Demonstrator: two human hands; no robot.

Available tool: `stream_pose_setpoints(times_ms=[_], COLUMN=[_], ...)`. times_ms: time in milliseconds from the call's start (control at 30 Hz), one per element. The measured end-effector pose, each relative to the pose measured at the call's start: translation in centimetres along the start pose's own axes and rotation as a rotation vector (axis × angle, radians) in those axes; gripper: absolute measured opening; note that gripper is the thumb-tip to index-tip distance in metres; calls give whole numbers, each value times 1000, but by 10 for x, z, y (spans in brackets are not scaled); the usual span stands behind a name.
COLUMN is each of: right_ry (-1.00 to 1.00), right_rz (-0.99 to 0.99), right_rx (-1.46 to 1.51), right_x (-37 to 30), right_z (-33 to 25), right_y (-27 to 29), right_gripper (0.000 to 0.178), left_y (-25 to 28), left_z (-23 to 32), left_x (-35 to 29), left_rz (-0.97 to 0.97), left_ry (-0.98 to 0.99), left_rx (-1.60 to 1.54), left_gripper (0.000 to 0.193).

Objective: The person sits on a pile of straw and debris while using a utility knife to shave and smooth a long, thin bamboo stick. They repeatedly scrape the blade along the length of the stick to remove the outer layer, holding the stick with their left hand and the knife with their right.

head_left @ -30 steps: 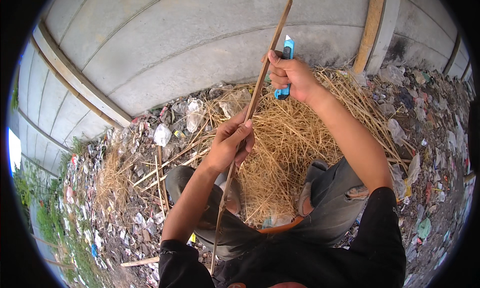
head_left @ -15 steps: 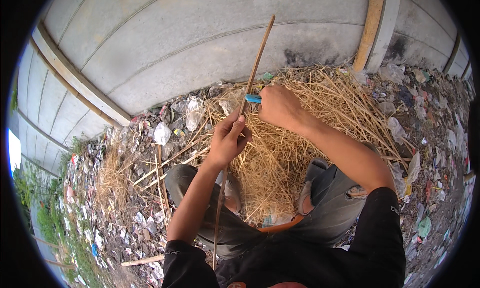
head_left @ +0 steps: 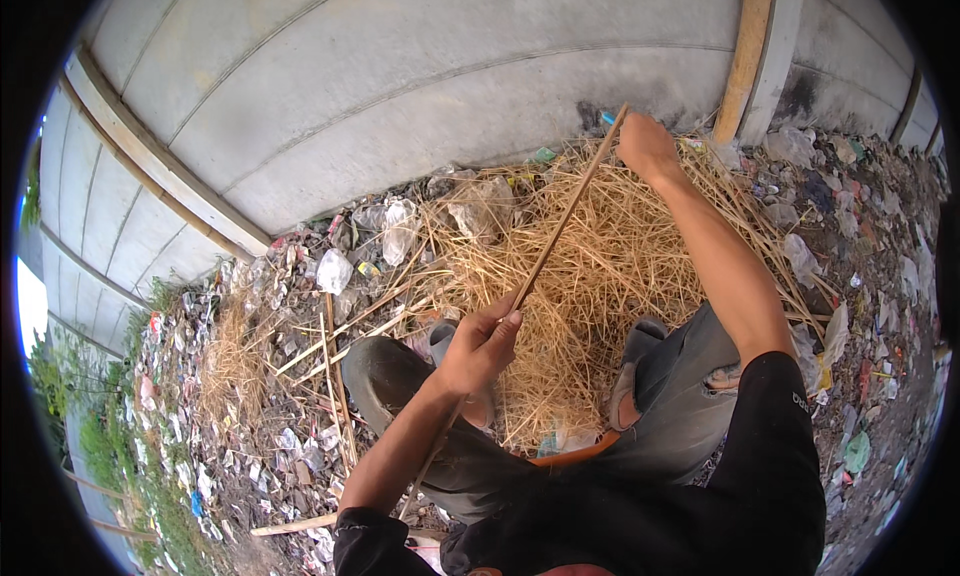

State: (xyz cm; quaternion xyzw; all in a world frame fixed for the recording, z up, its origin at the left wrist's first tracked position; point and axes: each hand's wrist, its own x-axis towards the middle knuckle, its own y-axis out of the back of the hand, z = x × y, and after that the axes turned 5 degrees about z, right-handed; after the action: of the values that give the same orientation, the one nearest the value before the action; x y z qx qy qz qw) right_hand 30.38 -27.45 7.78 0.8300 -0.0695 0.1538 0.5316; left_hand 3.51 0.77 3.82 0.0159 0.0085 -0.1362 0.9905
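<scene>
A long, thin bamboo strip (head_left: 568,218) slants from near my lap up to the far right. My left hand (head_left: 480,352) is closed round its middle, thumb lying along it. At the strip's far end, my right hand (head_left: 647,146) is closed in a fist round a small blue tool (head_left: 608,118), by its look a utility knife. Only the tool's blue tip shows past the strip; the fingers and blade are hidden. Beneath both hands lies a heap of straw-coloured shavings (head_left: 570,326), between and beyond my feet.
A grey concrete panel wall (head_left: 450,106) stands just ahead, with a wooden post (head_left: 745,61) at the right. Litter and plastic scraps (head_left: 260,456) cover the ground on both sides. Loose bamboo sticks (head_left: 335,376) lie left of my knee.
My right hand has slid the blue tool away along the strip to its far end. The strip's far end has swung right and lower; my left hand has shifted slightly right and nearer.
</scene>
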Motion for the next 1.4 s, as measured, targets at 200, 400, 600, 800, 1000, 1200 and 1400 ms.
stream_pose_setpoints(times_ms=[200, 400, 600, 800, 1000, 1200, 1400], right_ry=[52, 162, 355, 383, 403, 396, 414], right_rz=[-44, -136, -319, -289, -287, -268, -220], right_rx=[70, 66, 39, 19, 47, 25, -14], right_x=[-36, -75, -125, -122, -128, -130, -119], right_z=[-76, -106, -134, -134, -133, -134, -129], right_y=[13, 11, -15, -23, -19, -19, -43], right_gripper=[14, 14, 15, 16, 17, 17, 18], left_y=[6, 12, 14, 12, 7, 9, 5], left_z=[30, 27, 13, 13, 20, 9, -10], left_x=[32, 33, 36, 31, 26, 29, 37], left_rz=[119, 248, 279, 297, 316, 289, 322], left_ry=[78, 96, 121, 127, 143, 124, 157], left_rx=[-370, -420, -472, -464, -507, -557, -621], left_gripper=[41, 37, 27, 24, 23, 20, 19])
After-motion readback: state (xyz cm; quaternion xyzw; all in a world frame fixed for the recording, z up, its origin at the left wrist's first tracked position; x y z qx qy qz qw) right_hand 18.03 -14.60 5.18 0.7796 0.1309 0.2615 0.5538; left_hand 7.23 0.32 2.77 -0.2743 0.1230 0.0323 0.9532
